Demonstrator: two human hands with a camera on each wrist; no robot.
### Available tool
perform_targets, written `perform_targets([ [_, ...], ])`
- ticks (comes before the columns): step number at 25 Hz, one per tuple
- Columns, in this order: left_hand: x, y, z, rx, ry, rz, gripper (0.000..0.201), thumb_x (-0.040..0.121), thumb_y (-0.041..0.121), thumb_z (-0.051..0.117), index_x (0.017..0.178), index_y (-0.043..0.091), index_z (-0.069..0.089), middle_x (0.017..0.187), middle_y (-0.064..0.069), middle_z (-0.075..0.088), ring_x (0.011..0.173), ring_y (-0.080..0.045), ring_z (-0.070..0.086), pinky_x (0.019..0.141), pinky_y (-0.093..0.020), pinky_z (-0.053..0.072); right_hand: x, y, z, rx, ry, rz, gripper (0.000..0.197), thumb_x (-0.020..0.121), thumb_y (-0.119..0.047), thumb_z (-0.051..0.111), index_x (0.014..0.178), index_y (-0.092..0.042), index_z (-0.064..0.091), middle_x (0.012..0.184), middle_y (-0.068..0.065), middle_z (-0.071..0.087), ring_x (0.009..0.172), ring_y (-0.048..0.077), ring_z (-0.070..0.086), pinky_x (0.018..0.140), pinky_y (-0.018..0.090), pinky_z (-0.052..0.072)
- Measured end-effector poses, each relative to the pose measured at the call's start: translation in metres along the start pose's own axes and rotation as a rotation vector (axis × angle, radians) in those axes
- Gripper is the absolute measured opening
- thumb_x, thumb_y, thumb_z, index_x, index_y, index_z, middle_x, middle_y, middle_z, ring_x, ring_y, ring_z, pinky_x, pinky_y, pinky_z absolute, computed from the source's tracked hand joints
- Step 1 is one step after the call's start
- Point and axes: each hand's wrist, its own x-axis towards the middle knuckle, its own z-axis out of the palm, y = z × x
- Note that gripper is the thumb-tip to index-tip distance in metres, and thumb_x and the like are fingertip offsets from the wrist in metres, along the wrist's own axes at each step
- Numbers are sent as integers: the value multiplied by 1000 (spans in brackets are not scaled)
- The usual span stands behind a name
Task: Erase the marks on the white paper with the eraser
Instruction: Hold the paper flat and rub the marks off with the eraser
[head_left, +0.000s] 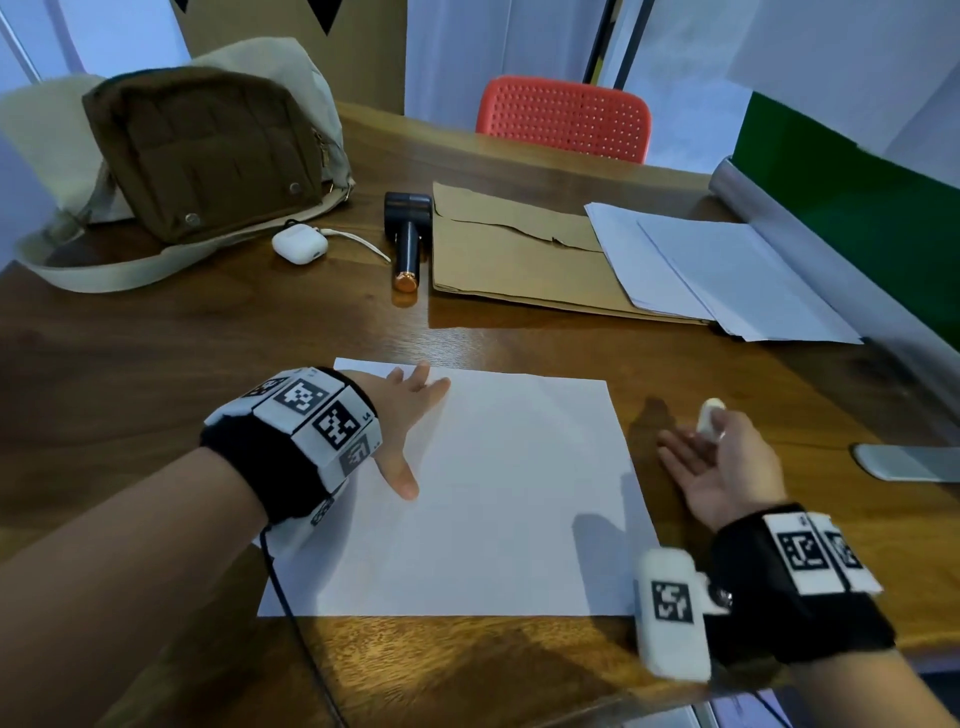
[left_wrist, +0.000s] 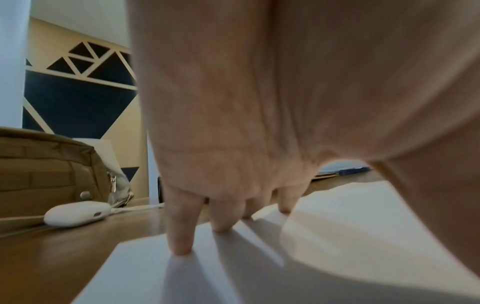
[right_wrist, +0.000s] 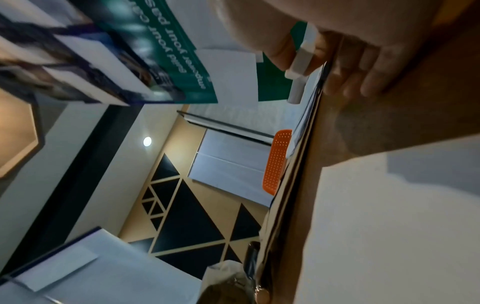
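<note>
White paper (head_left: 498, 499) flat on table, looks unmarked; white eraser (head_left: 709, 417) pinched, raised.

One eraser (head_left: 710, 415), one white paper (head_left: 498, 493), two hands, one chair (head_left: 563, 118).

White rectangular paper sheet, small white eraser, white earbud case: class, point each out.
White rectangular paper sheet (head_left: 498, 499): head view, bare centre.
Small white eraser (head_left: 709, 415): head view, exposed top.
White earbud case (head_left: 300, 242): head view, lid.
</note>
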Motion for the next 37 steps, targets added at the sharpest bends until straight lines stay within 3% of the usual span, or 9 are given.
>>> perform_targets([
  [3,-3,7,-5,14,33,-33,111,76,50,69,151,24,-8,158,-8,-7,147,-30,6,112,-50,26,2,-9,15,-92,-85,-37,21,93,-16,46,113,-10,49,77,6,55,68,17,54,70,29,49],
  [7,4,30,-16,-36,151,-78,86,83,57,57,148,20,14,149,-12,20,128,-36,41,97,-45,42,-10,4,51,-768,-466,-100,10,92,-15,53,92,-6,57,67,6,55,45,13,43,41,20,38],
  [13,12,42,-29,39,33,-46,96,83,52,61,147,43,-10,154,-26,3,139,-44,22,111,-51,30,-6,11,94,-1633,-618,-359,25,88,-25,60,93,-2,68,74,6,67,47,11,51,46,19,44],
  [21,14,51,-32,-213,175,-98,81,89,43,53,146,-3,20,150,-22,28,139,-33,29,112,-37,23,-2,9,90,-1814,-703,-543,26,86,-30,59,80,-10,75,68,1,66,71,17,61,58,22,42],
  [26,22,44,-30,67,60,21,112,79,40,70,146,37,-20,156,-23,3,143,-39,15,114,-53,21,-12,17,85,-1872,-753,-658,35,86,-26,51,55,-12,60,61,5,55,58,17,49,53,26,36],
  [31,19,51,-32,60,121,-2,89,90,41,57,151,12,-1,156,-15,18,143,-32,21,117,-44,16,-3,13,92,-1816,-679,-599,31,82,-34,57,65,-11,69,70,7,65,63,18,57,56,26,41],
  [33,20,49,-32,124,135,44,98,84,41,65,151,23,-5,154,-16,22,140,-34,27,113,-49,21,-5,15,96,-1794,-634,-599,30,82,-36,58,74,-10,71,71,6,63,65,19,56,53,24,39],
  [35,19,52,-29,166,124,5,98,81,37,68,150,29,-2,153,-19,23,137,-36,32,108,-50,29,-19,25,91,-1831,-764,-637,28,87,-29,52,61,-24,61,62,0,53,62,17,50,49,22,32],
  [37,22,56,-34,63,166,-39,69,94,32,51,149,8,18,151,-20,30,137,-35,32,110,-43,26,-30,28,86,-1849,-820,-629,41,89,-26,50,48,-29,47,55,-4,45,58,15,45,48,22,28],
])
